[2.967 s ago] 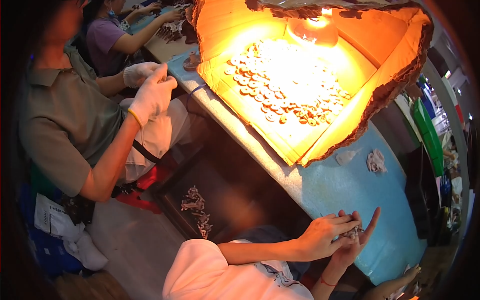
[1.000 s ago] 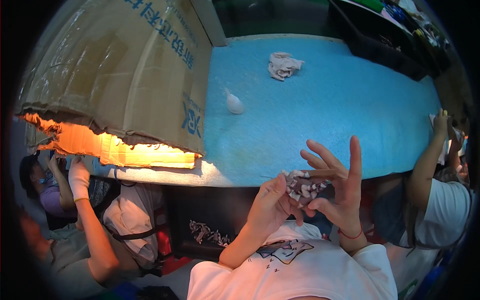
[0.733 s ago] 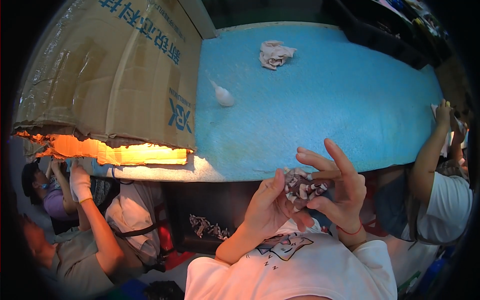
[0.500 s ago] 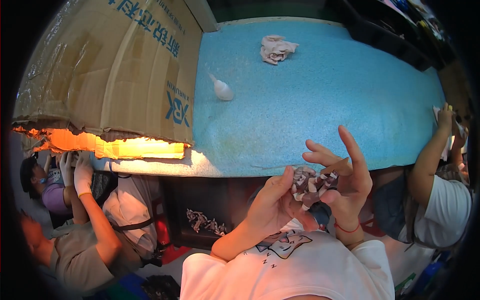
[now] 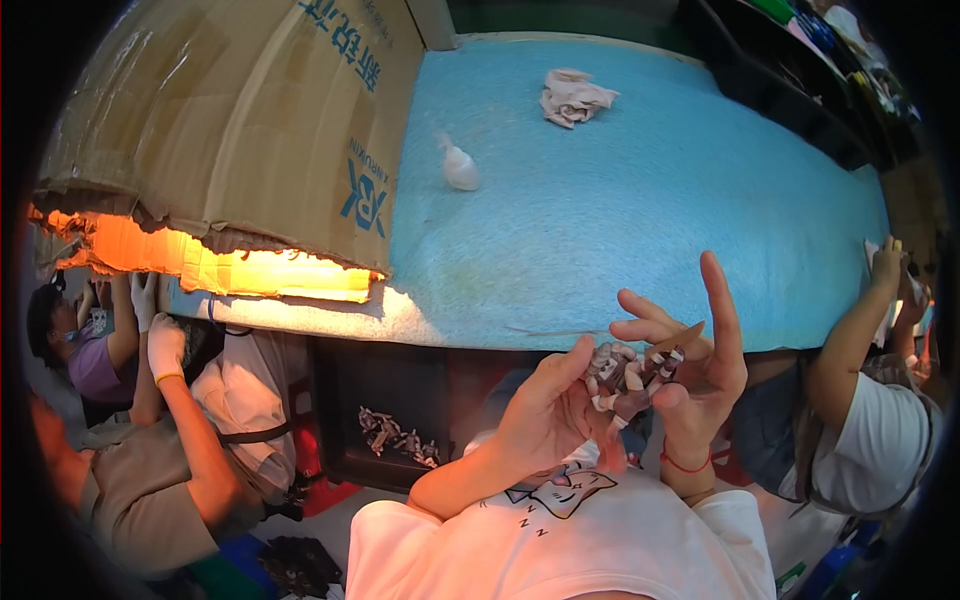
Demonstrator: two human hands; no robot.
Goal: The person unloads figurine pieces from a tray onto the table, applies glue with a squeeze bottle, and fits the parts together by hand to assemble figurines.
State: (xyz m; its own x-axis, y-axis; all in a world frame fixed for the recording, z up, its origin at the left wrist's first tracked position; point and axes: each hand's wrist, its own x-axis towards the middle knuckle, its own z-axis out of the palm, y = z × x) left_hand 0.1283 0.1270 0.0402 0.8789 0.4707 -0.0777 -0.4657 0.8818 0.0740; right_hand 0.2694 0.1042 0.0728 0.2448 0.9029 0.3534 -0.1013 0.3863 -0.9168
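Observation:
Just off the front edge of the blue table, I hold a small figurine [image 5: 620, 378] in grey, brown and pale tones between both hands. My left hand [image 5: 545, 415] is closed round its left side, with the thumb up beside its upper body. My right hand [image 5: 705, 375] grips its right side low down with the thumb, while the index finger points up and other fingers are spread. A brown pointed flat piece [image 5: 676, 340] sticks out between the figurine and the right fingers. Whether it is part of the figurine, I cannot tell.
Below the table edge, a black tray [image 5: 335, 440] holds several similar figurines [image 5: 398, 436]. On the blue table [image 5: 640, 210] lie a white bulb-shaped thing [image 5: 460, 168] and a crumpled cloth [image 5: 577, 97]. A cardboard box [image 5: 230, 130], glowing inside, stands left. People sit on both sides.
The view has shifted slightly, so the table things appear a little to the right. Both hands keep hold of the figurine, and more of the brown pointed piece shows.

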